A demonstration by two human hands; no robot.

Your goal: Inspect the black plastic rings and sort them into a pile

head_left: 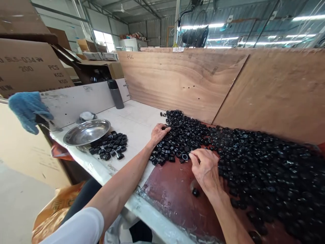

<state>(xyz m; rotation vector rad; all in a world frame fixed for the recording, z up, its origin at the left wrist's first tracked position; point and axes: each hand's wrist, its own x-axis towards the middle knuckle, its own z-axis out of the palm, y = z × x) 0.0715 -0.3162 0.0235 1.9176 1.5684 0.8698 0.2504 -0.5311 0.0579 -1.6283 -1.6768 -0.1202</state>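
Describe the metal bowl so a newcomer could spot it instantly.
Start at the white table left of the big heap of black parts. Near its left edge sits the metal bowl, beside a small pile of black parts. It is the only shiny, round, silver thing there.

We're on a factory floor: metal roof, strip lights, an industrial fan (195, 35). Stacked cartons (30, 66) flank a tabletop (137, 123) heaped with black parts (254, 159).

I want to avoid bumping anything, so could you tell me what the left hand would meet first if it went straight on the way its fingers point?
The left hand would at once meet the big heap of small black plastic rings, whose near edge its fingertips seem already to touch.
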